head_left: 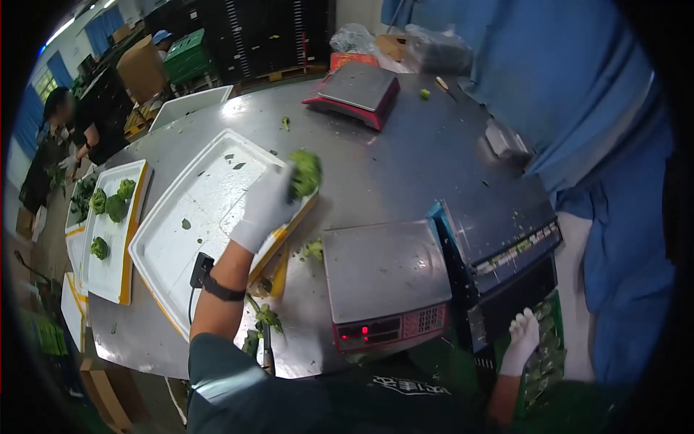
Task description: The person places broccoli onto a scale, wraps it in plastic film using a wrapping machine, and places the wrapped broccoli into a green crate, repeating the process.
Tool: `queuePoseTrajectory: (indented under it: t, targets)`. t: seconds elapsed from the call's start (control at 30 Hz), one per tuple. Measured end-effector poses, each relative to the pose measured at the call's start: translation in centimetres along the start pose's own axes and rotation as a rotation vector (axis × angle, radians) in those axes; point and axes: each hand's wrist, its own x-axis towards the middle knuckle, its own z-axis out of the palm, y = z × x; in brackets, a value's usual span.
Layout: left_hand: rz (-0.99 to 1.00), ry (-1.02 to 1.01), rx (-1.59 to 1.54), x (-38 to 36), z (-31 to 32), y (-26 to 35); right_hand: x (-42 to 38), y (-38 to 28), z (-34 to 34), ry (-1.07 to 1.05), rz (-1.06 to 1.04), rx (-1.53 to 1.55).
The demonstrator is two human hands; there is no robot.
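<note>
My left hand [266, 206], in a white glove, is closed around a green broccoli head [306, 172] above the right side of a white tray [163, 210]. The tray holds only small scraps of leaf. My right hand [522, 340], gloved too, is low at the right with its fingers loosely curled and slightly apart; I see nothing in it. Beside it is a green crate [553, 318] with clear packs inside. Between my hands stands a scale [387, 271] with a bare metal plate and a red lit display.
A second scale [358, 87] stands at the table's far side. Several broccoli heads lie in another white tray [108, 278] at left. A blue-and-black device [499, 253] is right of the near scale. A knife [445, 87] lies near the blue curtain. A co-worker [90, 130] stands far left.
</note>
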Motion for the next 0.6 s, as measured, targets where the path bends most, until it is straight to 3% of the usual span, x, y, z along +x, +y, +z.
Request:
queuePoseTrajectory:
  t: [0.07,0.2,0.23,0.3,0.33,0.4,0.53,0.6]
  targets:
    - [0.204,-0.129,-0.092,-1.6,-0.2,6.0,1.6,0.0,1.0,-0.102,-0.027,0.018]
    - [0.45,-0.63,-0.318,-2.7,3.2,14.1,3.8,-0.7,3.4,-0.198,-0.044,0.055]
    - [0.444,-0.627,-0.3,-2.7,3.5,15.8,4.3,-0.7,3.5,-0.22,-0.038,0.054]
    - [0.388,-0.861,-0.243,-2.4,3.9,18.8,5.2,-0.8,3.1,-0.264,0.008,0.105]
    - [0.385,-0.867,-0.223,-2.4,5.0,19.1,5.7,-0.8,2.9,-0.301,0.045,0.14]
    - [0.434,-0.666,-0.455,-3.2,7.4,18.1,6.3,-0.7,2.6,-0.308,0.092,0.15]
    - [0.249,-0.617,-0.337,-4.7,6.2,17.7,6.5,-1.0,3.3,-0.416,0.124,0.137]
    - [0.367,-0.442,-0.187,-5.1,6.3,16.8,6.3,-1.4,4.6,-0.557,0.061,0.087]
